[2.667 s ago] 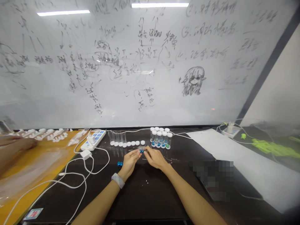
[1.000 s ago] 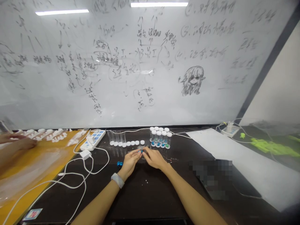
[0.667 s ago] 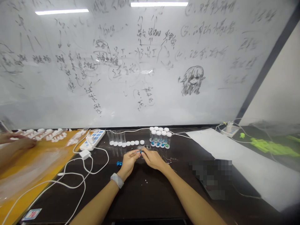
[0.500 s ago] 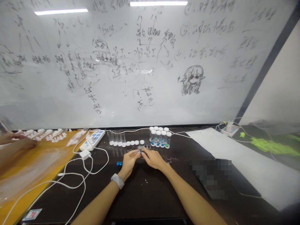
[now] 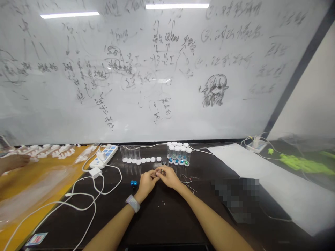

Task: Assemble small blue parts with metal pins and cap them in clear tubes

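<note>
Over the dark table my left hand [image 5: 147, 184] and my right hand [image 5: 167, 177] meet, fingertips closed together. Whatever they pinch is hidden behind the fingers. Two shiny blue balls [image 5: 133, 183] lie just left of my left hand. Beyond my fingers are small dark pieces [image 5: 164, 163] and a row of white caps [image 5: 148, 160]. Clear tubes with white caps [image 5: 177, 155] stand behind my right hand, several with blue or green balls inside. Thin wire-like pieces [image 5: 188, 181] lie to the right of that hand, and tiny white bits [image 5: 163, 202] lie nearer me.
Clear tubes [image 5: 131, 153] stand on white caps at the back left. A power strip [image 5: 104, 156] and looping white cables [image 5: 91, 195] lie left. Another person's hand [image 5: 15, 162] is over the orange surface [image 5: 65, 184]. A white sheet [image 5: 261, 181] covers the right side.
My fingers have drawn closer together, and the small blue piece that showed between them is now hidden. The other person's hand at the left has moved back toward the left edge.
</note>
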Tool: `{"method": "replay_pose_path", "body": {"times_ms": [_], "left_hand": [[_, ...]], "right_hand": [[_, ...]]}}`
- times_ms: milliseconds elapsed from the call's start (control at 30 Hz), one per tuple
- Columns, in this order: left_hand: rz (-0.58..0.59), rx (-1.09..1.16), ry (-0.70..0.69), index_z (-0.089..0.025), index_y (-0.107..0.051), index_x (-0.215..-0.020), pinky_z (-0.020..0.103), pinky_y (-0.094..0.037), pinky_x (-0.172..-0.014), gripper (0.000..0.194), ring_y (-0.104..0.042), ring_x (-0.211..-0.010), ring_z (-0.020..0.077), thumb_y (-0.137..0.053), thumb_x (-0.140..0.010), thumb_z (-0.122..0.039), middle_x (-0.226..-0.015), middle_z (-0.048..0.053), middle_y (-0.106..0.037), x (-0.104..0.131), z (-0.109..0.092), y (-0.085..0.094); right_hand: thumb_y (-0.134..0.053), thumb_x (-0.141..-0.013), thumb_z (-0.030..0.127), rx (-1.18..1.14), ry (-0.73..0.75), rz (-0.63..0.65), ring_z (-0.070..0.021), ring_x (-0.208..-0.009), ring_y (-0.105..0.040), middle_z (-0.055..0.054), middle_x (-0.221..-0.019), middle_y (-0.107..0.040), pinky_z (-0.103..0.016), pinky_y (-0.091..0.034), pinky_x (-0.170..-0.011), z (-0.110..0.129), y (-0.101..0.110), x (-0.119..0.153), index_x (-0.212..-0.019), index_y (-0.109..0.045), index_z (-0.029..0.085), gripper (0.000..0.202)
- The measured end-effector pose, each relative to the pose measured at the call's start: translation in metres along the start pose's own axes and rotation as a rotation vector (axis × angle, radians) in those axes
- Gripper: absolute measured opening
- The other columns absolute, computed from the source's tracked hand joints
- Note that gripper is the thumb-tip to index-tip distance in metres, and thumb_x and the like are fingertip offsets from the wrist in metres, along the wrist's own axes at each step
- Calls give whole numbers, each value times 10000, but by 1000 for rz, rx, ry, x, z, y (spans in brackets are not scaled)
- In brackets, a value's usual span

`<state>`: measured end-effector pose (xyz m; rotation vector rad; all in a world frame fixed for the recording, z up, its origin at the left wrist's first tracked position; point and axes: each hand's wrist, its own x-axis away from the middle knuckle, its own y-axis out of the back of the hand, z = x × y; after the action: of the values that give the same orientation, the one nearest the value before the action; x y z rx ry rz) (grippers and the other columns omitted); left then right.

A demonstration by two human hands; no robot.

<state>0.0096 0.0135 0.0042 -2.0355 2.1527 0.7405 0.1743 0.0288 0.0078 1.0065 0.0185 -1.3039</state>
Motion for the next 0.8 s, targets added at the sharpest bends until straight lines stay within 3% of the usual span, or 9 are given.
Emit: {"method": "replay_pose_path", "body": {"times_ms": [133,233,333,433,533,667,800], "left_hand": [[-108,-195,-50,-242,-743,-974,328,-487,-733,394,-659,-763,254,-832,-605,-135,-854,72,-743,-11,1,13],[-334,-445,-149,-203,-705,-1048,379,-461,-794,295,-611,-792,271,-738,-760,-257,-842,93,-662,-28,-7,36],[-475,-657,-212,-177,-629,-1219,435,-415,-868,419,-560,-921,326,-670,-825,-313,-940,129,-582,-49,-18,62],[-452,-780,-235,-162,-624,-1231,452,-385,-880,415,-523,-930,334,-648,-842,-306,-919,127,-535,-68,-22,80],[-377,-888,-253,-151,-680,-1069,451,-388,-871,263,-503,-937,337,-628,-852,-290,-842,109,-515,-81,-20,87],[-368,-963,-300,-170,-674,-862,436,-410,-870,152,-514,-938,315,-575,-882,-284,-848,104,-532,-83,-20,88],[-321,-883,-328,-191,-627,-813,382,-441,-841,147,-579,-896,272,-573,-891,-303,-899,96,-610,-71,-29,78]], "right_hand": [[-574,-914,232,-15,-23,-47,-164,-725,-619,-38,-824,-685,-269,-467,-697,-4,1,-1,-917,-696,200,126],[-594,-896,227,-21,-25,-64,-161,-709,-616,-32,-806,-678,-262,-457,-682,-6,3,-2,-888,-690,198,101],[-602,-898,241,1,-32,-78,-158,-699,-611,-27,-785,-669,-258,-449,-676,-7,4,-2,-854,-683,195,103],[-609,-894,243,9,-34,-78,-156,-700,-611,-27,-787,-670,-255,-445,-673,-7,5,-2,-848,-682,195,99],[-625,-877,238,4,-32,-90,-154,-698,-613,-24,-782,-672,-249,-443,-668,-7,6,-2,-842,-681,195,79],[-611,-879,246,-33,-43,-115,-153,-682,-628,-13,-756,-684,-242,-448,-659,-8,7,-3,-852,-681,196,90],[-594,-884,265,-78,-82,-123,-159,-681,-649,-12,-753,-704,-239,-463,-643,-9,6,-4,-852,-682,203,113]]}}
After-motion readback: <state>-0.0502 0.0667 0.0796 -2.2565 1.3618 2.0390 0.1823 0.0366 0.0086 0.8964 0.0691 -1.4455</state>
